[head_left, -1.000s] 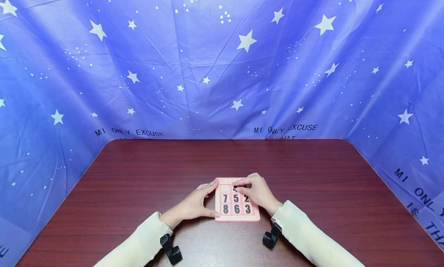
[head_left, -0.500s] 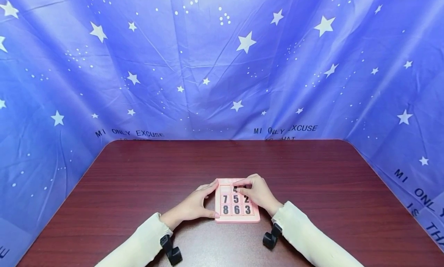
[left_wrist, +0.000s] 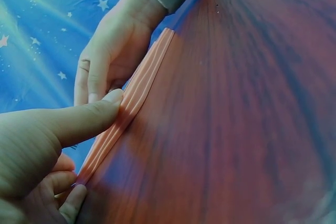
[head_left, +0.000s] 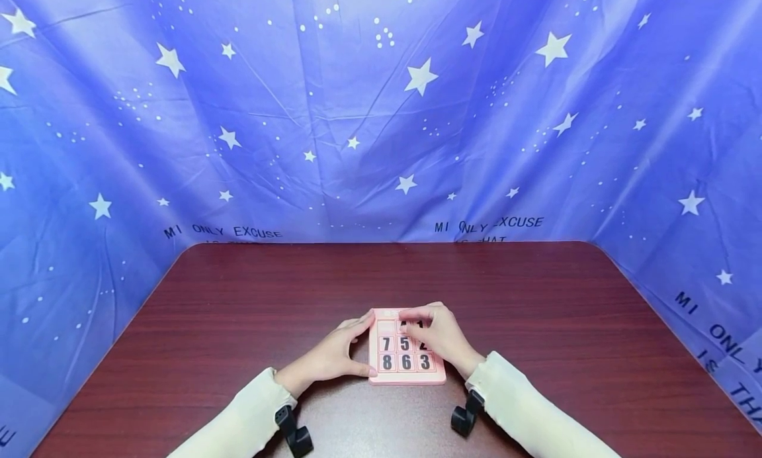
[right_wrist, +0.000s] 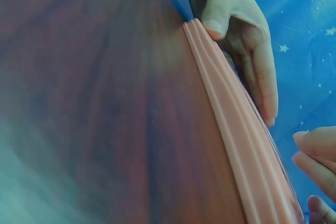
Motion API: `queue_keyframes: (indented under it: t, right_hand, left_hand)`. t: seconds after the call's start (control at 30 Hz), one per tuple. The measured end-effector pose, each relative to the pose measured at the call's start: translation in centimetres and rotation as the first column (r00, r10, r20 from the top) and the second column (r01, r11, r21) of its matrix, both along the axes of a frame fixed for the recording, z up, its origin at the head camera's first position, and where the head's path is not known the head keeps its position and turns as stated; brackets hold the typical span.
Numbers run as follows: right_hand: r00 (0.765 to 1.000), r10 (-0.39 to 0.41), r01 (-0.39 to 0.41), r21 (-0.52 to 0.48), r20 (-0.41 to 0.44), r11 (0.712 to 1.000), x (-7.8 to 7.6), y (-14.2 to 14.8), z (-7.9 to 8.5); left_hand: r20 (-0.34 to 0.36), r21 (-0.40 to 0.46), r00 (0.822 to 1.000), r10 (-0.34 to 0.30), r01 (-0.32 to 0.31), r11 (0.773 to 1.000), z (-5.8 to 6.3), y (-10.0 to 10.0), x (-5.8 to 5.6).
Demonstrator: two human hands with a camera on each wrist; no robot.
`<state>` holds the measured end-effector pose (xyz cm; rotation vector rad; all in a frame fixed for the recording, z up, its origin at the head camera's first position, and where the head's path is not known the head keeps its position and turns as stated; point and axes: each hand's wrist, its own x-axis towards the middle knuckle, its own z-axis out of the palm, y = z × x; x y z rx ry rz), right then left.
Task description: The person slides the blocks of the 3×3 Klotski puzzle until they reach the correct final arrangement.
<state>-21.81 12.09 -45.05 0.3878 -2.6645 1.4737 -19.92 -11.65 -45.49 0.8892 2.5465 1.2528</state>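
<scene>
A pink number slide puzzle [head_left: 407, 379] lies flat on the table in the head view. Its lower rows read 7 5 2 and 8 6 3; the top left slot is vacant. My left hand [head_left: 330, 356] holds the puzzle's left side, thumb at the near corner and fingers at the far one. In the left wrist view, the left thumb [left_wrist: 97, 114] presses the pink rim [left_wrist: 137, 90]. Over the top right reaches my right hand [head_left: 442, 331], index finger and thumb at the tile 4 [head_left: 403, 325]. That hand partly covers the 4, 1 and 2.
The dark red wooden table [head_left: 256, 279] has rounded far corners. Behind and beside it hangs a blue curtain [head_left: 333, 100] with white stars. Black wrist cameras sit on both cream sleeves [head_left: 238, 412].
My right thumb has shifted slightly left over the tile 4, and more of the 1 shows. My left hand keeps its hold. The head view has tilted up slightly.
</scene>
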Motion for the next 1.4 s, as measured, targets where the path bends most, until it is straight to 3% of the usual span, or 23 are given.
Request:
queue_keyframes:
  t: [0.47, 0.63, 1.13, 1.4]
  right_hand:
    - [0.990, 0.135, -0.135, -0.011, -0.032, 0.991, 1.4, -1.3, -0.3]
    - [0.981, 0.181, -0.180, 0.017, -0.073, 0.983, 1.3, -1.6, -0.2]
    - [0.976, 0.194, -0.186, 0.086, -0.093, 0.979, 1.5, -1.7, 0.3]
    - [0.982, 0.162, -0.154, 0.088, -0.093, 0.984, 1.9, -1.5, 0.1]
  left_hand:
    - [0.007, -0.015, 1.000, 0.006, -0.006, 1.000, -0.3, -0.2, 0.2]
    - [-0.027, -0.019, 1.000, -0.011, 0.011, 1.000, -0.2, -0.2, 0.0]
    - [-0.030, -0.023, 1.000, -0.007, 0.006, 1.000, 0.1, -0.1, -0.1]
    - [-0.015, -0.026, 1.000, 0.004, -0.005, 1.000, 0.2, -0.2, 0.0]
